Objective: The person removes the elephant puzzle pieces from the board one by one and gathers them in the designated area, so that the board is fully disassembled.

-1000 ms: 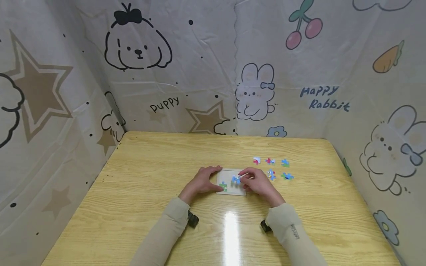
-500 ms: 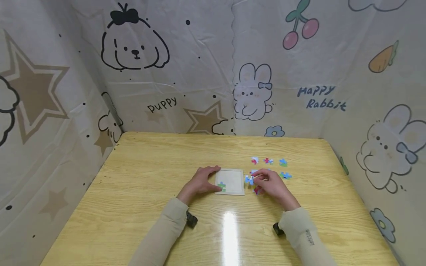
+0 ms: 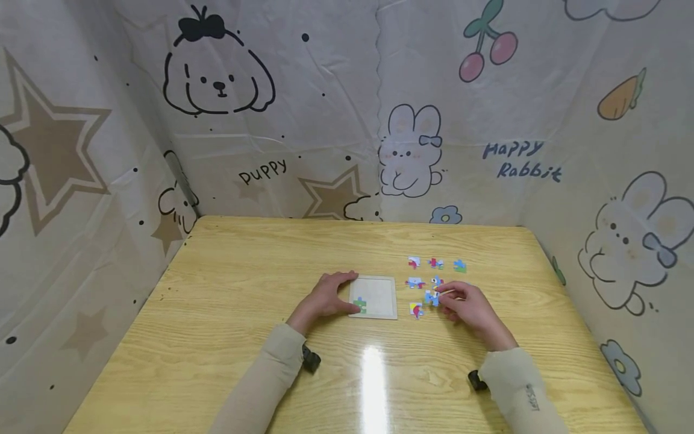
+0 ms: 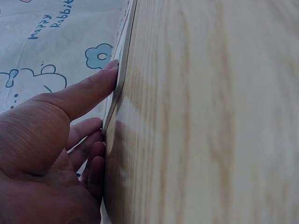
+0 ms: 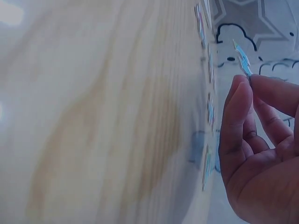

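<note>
My left hand [image 3: 325, 295] holds a shallow, pale puzzle tray [image 3: 382, 298] by its left side, thumb toward the near corner and fingers at the far one. In the left wrist view the thumb [image 4: 91, 91] lies against the tray's edge. A green and blue jigsaw piece [image 3: 360, 306] lies in the tray's near left corner. Right of the tray, my right hand [image 3: 470, 304] pinches a mostly blue jigsaw piece [image 3: 431, 298] between thumb and index finger. The right wrist view shows this piece [image 5: 243, 58] edge-on, raised off the wooden surface.
Loose jigsaw pieces lie in rough rows right of the tray, among them a red and white one [image 3: 414, 262], a blue and green one [image 3: 459, 266] and a yellow and red one [image 3: 416, 310]. A printed curtain [image 3: 325, 120] stands behind the wooden table [image 3: 260, 259].
My right hand has moved right with the blue jigsaw piece, from above the tray to over the loose pieces. My left hand stays at the tray.
</note>
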Action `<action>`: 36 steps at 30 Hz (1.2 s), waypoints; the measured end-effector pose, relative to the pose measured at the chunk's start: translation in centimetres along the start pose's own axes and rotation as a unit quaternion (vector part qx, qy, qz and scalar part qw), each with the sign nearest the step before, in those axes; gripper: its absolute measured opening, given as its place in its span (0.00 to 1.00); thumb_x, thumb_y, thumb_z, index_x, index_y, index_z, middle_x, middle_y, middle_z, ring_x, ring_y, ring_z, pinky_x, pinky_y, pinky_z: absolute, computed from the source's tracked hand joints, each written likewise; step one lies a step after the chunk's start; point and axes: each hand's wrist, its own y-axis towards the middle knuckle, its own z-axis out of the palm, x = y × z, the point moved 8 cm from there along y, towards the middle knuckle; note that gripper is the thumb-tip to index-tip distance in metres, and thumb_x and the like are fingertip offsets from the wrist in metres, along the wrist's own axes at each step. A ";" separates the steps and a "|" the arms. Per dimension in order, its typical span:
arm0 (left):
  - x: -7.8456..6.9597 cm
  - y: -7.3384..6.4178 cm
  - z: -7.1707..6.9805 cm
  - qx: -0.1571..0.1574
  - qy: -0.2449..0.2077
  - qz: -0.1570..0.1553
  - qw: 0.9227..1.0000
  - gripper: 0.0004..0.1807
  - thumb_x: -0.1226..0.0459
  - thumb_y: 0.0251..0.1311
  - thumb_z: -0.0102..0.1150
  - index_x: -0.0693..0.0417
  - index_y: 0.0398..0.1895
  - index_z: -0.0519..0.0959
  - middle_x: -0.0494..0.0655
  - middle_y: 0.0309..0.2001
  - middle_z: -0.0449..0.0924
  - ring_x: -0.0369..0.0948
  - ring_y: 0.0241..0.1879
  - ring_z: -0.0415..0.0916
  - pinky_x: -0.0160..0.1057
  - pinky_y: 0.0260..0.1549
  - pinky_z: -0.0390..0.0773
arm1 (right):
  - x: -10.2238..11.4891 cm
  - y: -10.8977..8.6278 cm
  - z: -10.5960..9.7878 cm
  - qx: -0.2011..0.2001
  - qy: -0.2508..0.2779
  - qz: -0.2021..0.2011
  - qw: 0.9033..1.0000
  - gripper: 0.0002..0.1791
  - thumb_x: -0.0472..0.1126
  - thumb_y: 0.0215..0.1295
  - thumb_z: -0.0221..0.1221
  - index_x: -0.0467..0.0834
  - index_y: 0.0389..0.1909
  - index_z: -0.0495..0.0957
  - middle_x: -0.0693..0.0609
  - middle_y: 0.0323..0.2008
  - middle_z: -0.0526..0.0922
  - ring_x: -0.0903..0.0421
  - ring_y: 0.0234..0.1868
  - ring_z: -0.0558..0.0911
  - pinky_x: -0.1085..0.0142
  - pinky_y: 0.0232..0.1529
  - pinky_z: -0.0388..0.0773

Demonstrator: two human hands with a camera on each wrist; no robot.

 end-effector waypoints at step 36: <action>0.2 0.0 0.1 -0.002 -0.014 -0.004 1.000 0.46 0.55 0.52 0.81 0.50 0.75 0.71 0.47 0.77 0.67 0.51 0.70 0.63 0.52 0.72 0.64 | -2.2 -0.6 -0.9 0.019 -0.032 0.029 0.999 0.15 0.37 0.76 0.58 0.33 0.57 0.79 0.47 0.34 0.83 0.54 0.34 0.81 0.63 0.30 0.81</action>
